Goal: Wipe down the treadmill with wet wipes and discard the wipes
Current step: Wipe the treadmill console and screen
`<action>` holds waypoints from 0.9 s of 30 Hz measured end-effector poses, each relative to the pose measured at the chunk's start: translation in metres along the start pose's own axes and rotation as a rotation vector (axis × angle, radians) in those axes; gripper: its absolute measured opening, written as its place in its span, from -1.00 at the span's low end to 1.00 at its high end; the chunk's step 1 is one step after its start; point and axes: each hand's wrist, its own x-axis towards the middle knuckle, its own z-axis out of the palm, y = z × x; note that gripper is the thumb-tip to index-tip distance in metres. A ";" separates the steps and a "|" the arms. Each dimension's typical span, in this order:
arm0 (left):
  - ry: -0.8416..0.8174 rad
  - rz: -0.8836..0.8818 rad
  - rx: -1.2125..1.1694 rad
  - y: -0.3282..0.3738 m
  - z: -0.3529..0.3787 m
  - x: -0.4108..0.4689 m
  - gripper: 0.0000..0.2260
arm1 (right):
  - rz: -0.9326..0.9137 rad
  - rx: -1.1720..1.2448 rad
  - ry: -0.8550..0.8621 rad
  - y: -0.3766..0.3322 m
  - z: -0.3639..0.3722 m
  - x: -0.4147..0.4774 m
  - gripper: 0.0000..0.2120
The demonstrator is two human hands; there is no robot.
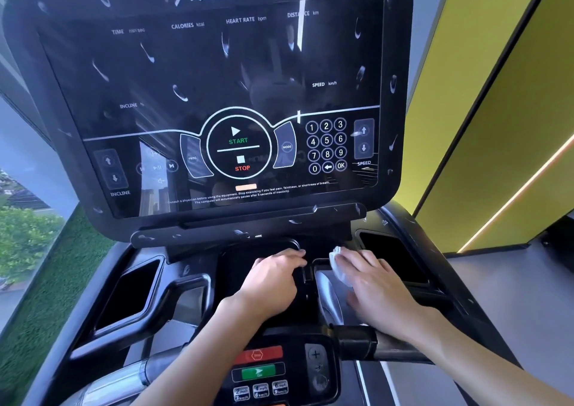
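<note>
A white wet wipe [338, 267] is pressed onto the small recessed tray [321, 274] just right of centre below the treadmill console [217, 73] by the right hand [379, 284], whose fingers are laid straight and slightly spread over it. The left hand [273, 278] is rested just beside it on the central compartment [242, 259], fingers relaxed and lightly bent over the dividing ridge, nothing held. Droplets and streaks are seen across the dark console screen, and a red stop button [257, 355] and a green go button [258, 371] are seen on the handlebar panel nearest the camera.

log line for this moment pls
step: wiping; right hand: presses wet wipe into tray; left hand: rests beside it; console screen: wet droplets
</note>
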 end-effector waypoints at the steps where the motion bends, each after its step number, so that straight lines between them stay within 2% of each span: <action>1: 0.004 -0.001 0.000 0.000 0.000 0.001 -0.45 | -0.017 0.002 -0.005 0.000 0.000 0.001 -0.35; 6: -0.002 -0.009 -0.015 -0.002 0.001 0.001 -0.44 | 0.113 0.037 -0.022 0.001 -0.001 0.006 -0.37; 10: 0.006 -0.012 -0.021 0.001 0.000 0.002 -0.46 | 0.047 0.000 -0.019 0.001 0.001 0.004 -0.38; 15: -0.008 -0.003 -0.024 -0.001 0.000 0.001 -0.46 | 0.084 0.048 0.002 0.003 0.002 0.010 -0.47; 20: -0.010 0.002 -0.018 0.000 -0.001 0.000 -0.45 | 0.113 0.124 0.098 0.013 0.006 0.012 -0.84; 21: -0.013 0.004 -0.015 0.000 -0.001 0.000 -0.45 | 0.129 0.120 0.107 0.012 0.009 0.013 -0.82; 24: -0.017 0.004 -0.008 0.002 -0.002 -0.001 -0.45 | 0.155 0.111 0.098 0.005 0.014 0.012 -0.58; 27: -0.018 0.004 -0.001 0.003 -0.003 -0.001 -0.45 | 0.172 0.161 0.127 0.007 0.013 0.010 -0.50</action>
